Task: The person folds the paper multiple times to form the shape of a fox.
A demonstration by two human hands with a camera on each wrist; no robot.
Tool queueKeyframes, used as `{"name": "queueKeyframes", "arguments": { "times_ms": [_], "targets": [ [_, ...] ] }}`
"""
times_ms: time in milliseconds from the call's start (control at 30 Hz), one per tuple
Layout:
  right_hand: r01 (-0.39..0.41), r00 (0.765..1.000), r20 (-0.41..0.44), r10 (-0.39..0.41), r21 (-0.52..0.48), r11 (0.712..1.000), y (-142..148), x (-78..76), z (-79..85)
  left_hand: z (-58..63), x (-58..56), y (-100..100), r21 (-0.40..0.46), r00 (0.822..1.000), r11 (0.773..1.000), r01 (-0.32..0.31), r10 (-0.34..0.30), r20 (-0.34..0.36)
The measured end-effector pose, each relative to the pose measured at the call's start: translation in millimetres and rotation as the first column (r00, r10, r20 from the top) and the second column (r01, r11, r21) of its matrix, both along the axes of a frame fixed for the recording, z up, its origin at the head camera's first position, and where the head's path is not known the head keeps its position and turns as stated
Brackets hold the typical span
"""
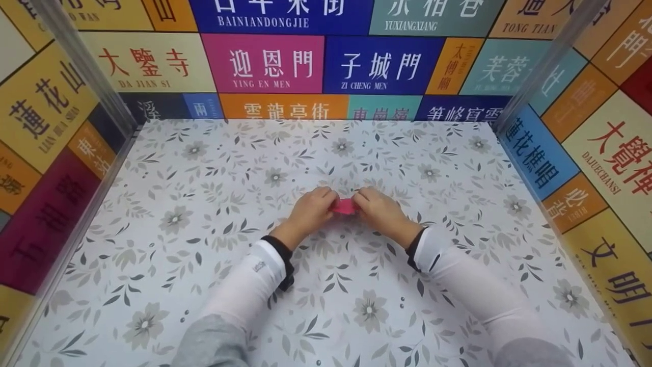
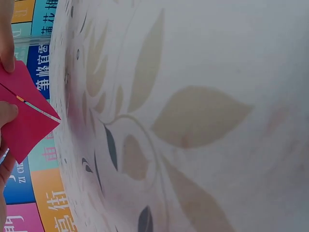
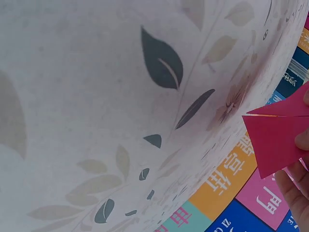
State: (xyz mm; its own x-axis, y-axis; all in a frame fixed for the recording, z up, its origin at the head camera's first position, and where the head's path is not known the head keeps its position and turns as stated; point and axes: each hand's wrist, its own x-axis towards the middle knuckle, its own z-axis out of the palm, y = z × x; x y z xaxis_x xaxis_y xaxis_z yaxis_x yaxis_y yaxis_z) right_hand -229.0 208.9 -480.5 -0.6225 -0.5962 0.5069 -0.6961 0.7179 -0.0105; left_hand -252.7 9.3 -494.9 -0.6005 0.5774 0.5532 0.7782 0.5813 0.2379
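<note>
Both hands meet over the middle of the table, holding one small piece of folded pink paper between them. My left hand pinches its left side, and my right hand pinches the right side. Seen from the left wrist, the paper has two flaps divided by a narrow slit that runs to a pointed corner. The left thumb presses one flap. From the right wrist, the paper shows the same slit, with right-hand fingers under its edge.
A white tabletop with a grey leaf and flower pattern lies beneath the hands. Panels of coloured signs stand along the back and both sides. Clear strips run up the corners.
</note>
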Motion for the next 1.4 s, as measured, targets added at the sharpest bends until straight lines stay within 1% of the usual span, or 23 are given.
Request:
{"name": "queueKeyframes", "arguments": {
  "times_ms": [67,133,233,300,400,633,933,1000,1100,1300,1400],
  "targets": [
    [-0.011,1.000,0.015,0.010,0.022,1.000,1,0.6,-2.8,-4.6,0.6,-1,-0.027,1.000,1.000,0.007,-0.007,0.019],
    [-0.019,0.999,0.038,0.018,0.042,0.999,1,1.7,-5.3,-8.7,0.8,-2,-0.068,0.999,0.998,0.000,0.002,0.038],
    [-0.022,0.997,0.082,0.016,0.071,0.997,1,3.5,-7.6,-11.8,1.0,-3,-0.126,0.998,0.992,-0.005,0.014,0.069],
    [-0.022,0.994,0.106,0.013,0.089,0.996,2,4.7,-8.8,-12.6,0.7,-3,-0.157,0.996,0.988,0.000,0.015,0.092],
    [-0.018,0.990,0.140,0.002,0.114,0.993,3,5.8,-10.5,-13.2,0.3,-4,-0.186,0.993,0.982,0.025,-0.003,0.120],
    [-0.012,0.978,0.207,-0.022,0.165,0.986,6,8.3,-12.2,-11.8,2.0,-8,-0.264,0.987,0.962,0.073,-0.032,0.155],
    [0.003,0.973,0.226,-0.051,0.208,0.978,8,9.9,-19.2,-14.4,4.8,-10,-0.292,0.974,0.950,0.109,-0.043,0.222],
    [-0.008,0.972,0.231,-0.042,0.213,0.977,8,10.0,-21.3,-15.5,5.3,-11,-0.303,0.969,0.946,0.116,-0.040,0.245],
    [-0.035,0.970,0.242,-0.013,0.195,0.980,8,10.2,-23.1,-16.3,6.2,-11,-0.317,0.962,0.940,0.124,-0.035,0.272],
    [-0.086,0.968,0.244,0.051,0.136,0.987,8,10.6,-24.8,-15.9,7.0,-11,-0.314,0.962,0.939,0.141,-0.054,0.269],
    [-0.090,0.971,0.233,0.057,0.135,0.987,8,10.2,-26.6,-15.1,7.1,-11,-0.319,0.961,0.937,0.141,-0.052,0.273]
  ]
}}
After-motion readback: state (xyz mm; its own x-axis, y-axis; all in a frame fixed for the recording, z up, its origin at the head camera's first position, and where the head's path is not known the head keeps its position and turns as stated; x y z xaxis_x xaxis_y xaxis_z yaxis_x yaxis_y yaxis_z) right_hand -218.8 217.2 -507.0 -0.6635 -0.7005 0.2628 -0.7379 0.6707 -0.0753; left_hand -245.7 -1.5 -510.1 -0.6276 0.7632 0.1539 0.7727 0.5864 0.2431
